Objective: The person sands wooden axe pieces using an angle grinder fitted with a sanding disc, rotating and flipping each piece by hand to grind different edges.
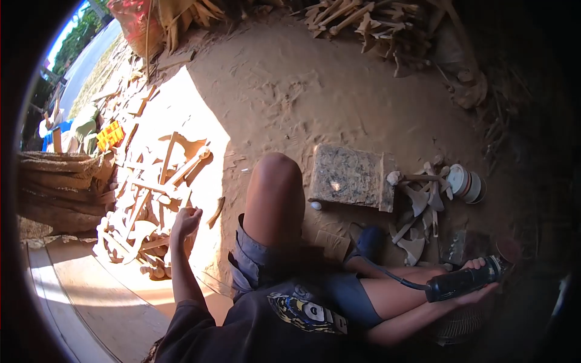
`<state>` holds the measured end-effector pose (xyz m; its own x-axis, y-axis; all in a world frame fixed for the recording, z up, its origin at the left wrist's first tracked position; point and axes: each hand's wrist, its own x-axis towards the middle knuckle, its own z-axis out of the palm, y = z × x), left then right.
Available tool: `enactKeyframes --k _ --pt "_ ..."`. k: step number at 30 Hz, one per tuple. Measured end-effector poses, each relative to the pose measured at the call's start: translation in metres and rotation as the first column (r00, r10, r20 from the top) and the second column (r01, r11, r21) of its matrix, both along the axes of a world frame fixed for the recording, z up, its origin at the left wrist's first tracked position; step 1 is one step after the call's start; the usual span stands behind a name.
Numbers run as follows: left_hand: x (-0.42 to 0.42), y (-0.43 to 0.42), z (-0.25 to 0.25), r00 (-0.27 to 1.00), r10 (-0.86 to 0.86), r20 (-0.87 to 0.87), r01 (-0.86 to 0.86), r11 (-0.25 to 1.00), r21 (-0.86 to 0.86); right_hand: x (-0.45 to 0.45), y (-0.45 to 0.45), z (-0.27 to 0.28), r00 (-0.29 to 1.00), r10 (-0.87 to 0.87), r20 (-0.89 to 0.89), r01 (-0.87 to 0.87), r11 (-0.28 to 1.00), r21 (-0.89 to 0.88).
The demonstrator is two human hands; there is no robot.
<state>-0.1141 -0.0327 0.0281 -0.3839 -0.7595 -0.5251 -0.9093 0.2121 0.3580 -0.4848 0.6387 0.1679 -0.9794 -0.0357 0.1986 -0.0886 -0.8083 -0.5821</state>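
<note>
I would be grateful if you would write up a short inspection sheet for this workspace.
Surface: dusty ground, partly sunlit; a stained block stands on it.
Job's things: black grinder; bones heaped by the left hand.
Clutter: more bones beside the block and at the far edge; a white tub.
Hands: right hand grips the grinder; left is curled, its hold unclear.
Cables: grinder cable runs past a leg.
Surroundings: sacking at picture left, road beyond.

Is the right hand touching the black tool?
Touching. The head view shows the right hand wrapped around the black tool, its fingers curling over the far side.
</note>
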Motion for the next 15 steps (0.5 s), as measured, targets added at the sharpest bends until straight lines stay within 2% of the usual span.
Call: enactKeyframes --k 1,2,3,4,5,6,7,8,10,12,15 --pt "0.009 0.014 0.005 0.993 -0.011 0.118 0.014 1.0 -0.021 0.002 -0.015 0.013 0.984 -0.161 0.073 0.153 0.982 0.107" --pt "0.035 0.01 -0.023 0.982 0.09 0.164 -0.094 0.995 0.017 -0.001 -0.023 0.016 0.976 -0.196 0.097 0.186 0.978 0.099" --pt "0.048 0.012 -0.032 0.968 0.146 0.205 -0.163 0.984 0.072 -0.007 -0.013 0.009 0.995 -0.097 0.03 0.093 0.988 0.121" --pt "0.054 0.021 -0.029 0.961 0.154 0.23 -0.159 0.987 0.004 -0.015 -0.002 0.003 0.999 0.05 -0.003 -0.05 0.998 0.043" --pt "0.073 0.014 -0.056 0.951 0.209 0.226 -0.226 0.973 0.05 -0.023 0.004 -0.003 1.0 0.018 -0.014 -0.017 0.999 0.038" --pt "0.077 0.013 -0.057 0.944 0.245 0.221 -0.265 0.962 0.067 -0.025 -0.008 0.003 0.987 -0.161 -0.01 0.161 0.981 0.107" --pt "0.091 0.005 -0.08 0.938 0.261 0.228 -0.284 0.956 0.072 -0.023 -0.03 0.008 0.933 -0.341 -0.114 0.359 0.891 0.278" --pt "0.094 0.003 -0.083 0.928 0.288 0.234 -0.307 0.951 0.045 -0.03 -0.018 0.0 0.94 -0.322 -0.115 0.342 0.876 0.341" --pt "0.096 -0.003 -0.091 0.858 0.49 0.152 -0.495 0.869 -0.004 -0.035 -0.031 -0.004 0.917 -0.373 -0.143 0.395 0.796 0.459" --pt "0.092 -0.001 -0.103 0.755 0.639 0.145 -0.581 0.755 -0.302 -0.038 -0.043 -0.009 0.904 -0.393 -0.165 0.417 0.736 0.533" --pt "0.106 -0.021 -0.112 0.893 0.411 0.186 -0.257 0.802 -0.54 -0.041 -0.055 -0.012 0.894 -0.407 -0.186 0.433 0.676 0.596"
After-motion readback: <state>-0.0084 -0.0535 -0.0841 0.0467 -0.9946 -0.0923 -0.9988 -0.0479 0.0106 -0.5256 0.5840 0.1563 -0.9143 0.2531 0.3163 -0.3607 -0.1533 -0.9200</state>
